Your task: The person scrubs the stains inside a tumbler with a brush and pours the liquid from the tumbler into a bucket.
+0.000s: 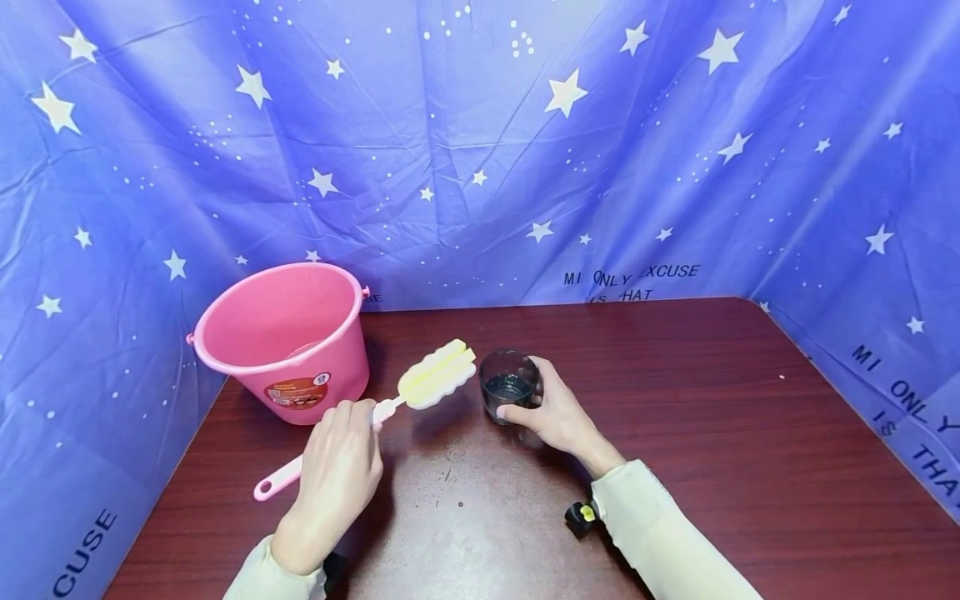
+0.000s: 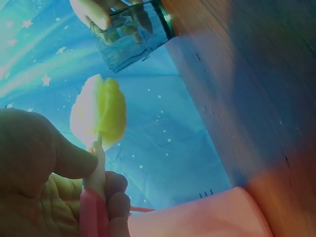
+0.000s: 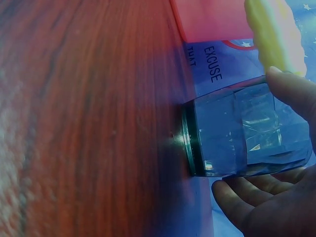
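Left grip (image 1: 341, 458) on brush (image 1: 437, 377), handle end (image 1: 282, 477) only in head view

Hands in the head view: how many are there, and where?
2: the left hand grips the sponge brush in front of the pink bucket; the right hand holds the dark glass.

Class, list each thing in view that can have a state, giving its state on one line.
Tinted drinking glass: upright, held; contents unclear
Sponge brush: held, head outside the glass
Pink bucket: upright, open-topped
Left hand: gripping the brush
Right hand: holding the glass
Starry backdrop: hanging, creased
Tabletop: specked in places
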Demonstrator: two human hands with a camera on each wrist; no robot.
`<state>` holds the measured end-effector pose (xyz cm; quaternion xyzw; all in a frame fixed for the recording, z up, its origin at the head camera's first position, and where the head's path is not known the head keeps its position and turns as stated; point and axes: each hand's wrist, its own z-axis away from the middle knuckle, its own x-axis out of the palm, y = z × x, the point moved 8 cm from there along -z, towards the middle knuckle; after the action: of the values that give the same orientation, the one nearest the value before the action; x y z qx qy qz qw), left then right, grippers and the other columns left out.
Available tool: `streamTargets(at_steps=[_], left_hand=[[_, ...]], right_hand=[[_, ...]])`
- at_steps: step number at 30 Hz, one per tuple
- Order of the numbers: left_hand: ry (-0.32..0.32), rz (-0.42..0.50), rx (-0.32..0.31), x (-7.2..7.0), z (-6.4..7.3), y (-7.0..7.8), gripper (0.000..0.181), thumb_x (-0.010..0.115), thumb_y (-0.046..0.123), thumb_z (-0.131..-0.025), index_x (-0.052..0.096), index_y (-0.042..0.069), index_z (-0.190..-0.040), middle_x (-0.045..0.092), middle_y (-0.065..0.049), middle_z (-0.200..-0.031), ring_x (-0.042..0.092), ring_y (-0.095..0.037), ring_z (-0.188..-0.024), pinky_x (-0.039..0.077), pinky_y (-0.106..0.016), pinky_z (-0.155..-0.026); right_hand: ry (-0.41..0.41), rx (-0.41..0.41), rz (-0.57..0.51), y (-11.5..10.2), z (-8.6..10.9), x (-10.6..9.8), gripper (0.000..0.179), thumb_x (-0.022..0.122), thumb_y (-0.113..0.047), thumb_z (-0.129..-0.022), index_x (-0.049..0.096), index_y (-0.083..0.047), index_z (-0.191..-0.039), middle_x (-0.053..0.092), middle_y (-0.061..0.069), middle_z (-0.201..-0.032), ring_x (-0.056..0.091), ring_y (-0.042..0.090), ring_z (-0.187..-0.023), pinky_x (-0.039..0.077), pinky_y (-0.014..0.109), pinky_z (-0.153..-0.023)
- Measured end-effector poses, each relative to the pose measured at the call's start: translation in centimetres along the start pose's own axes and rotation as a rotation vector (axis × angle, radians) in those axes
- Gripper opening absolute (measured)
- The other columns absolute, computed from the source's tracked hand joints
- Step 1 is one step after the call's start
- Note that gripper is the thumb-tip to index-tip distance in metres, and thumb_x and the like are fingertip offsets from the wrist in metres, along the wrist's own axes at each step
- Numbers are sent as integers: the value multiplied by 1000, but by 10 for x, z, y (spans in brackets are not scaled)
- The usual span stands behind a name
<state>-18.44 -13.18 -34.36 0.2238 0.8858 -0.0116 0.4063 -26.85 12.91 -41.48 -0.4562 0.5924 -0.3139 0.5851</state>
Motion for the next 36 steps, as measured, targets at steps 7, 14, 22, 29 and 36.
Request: streamTargets(at_steps=[7, 14, 22, 29, 36], left_hand=[[-10, 3, 0, -1, -1, 1, 17, 63, 1, -80, 58, -3, -95, 50, -13, -77, 49, -34, -70, 39, -41, -61], [-8, 13, 12, -1, -6, 6, 16, 62, 3, -82, 57, -2, -97, 50, -12, -78, 49, -34, -70, 39, -40, -61], [6, 7, 39, 0, -13, 13, 17, 61, 4, -81, 58, -2, -96, 51, -12, -78, 49, -34, -69, 40, -42, -60], [4, 14, 69, 2, -18, 18, 20, 61, 6, -83, 59, -1, -102, 52, -12, -78, 50, -33, -70, 40, -42, -60], [0, 6, 91, 2, -24, 20, 23, 61, 6, -83, 59, 2, -105, 51, -11, -78, 49, -33, -70, 39, -41, -59]], right_hand=[[-4, -8, 6, 1, -1, 0, 81, 82, -23, -74, 35, -7, -138, 51, 15, -130, 58, 29, -112, 45, 44, -93], [-7, 1, -6, -2, 1, -3, 80, 82, -18, -75, 34, -6, -138, 49, 18, -132, 57, 33, -113, 44, 46, -94], [-17, 7, 10, 1, 0, 0, 82, 83, -23, -74, 34, -9, -139, 50, 14, -131, 59, 29, -111, 46, 43, -92], [-20, -11, 4, -1, -1, 1, 81, 82, -21, -75, 34, -9, -139, 50, 15, -131, 59, 28, -111, 46, 43, -92], [-8, -20, 7, 0, -1, -1, 81, 82, -21, -74, 34, -7, -138, 51, 16, -130, 59, 29, -110, 46, 43, -92]])
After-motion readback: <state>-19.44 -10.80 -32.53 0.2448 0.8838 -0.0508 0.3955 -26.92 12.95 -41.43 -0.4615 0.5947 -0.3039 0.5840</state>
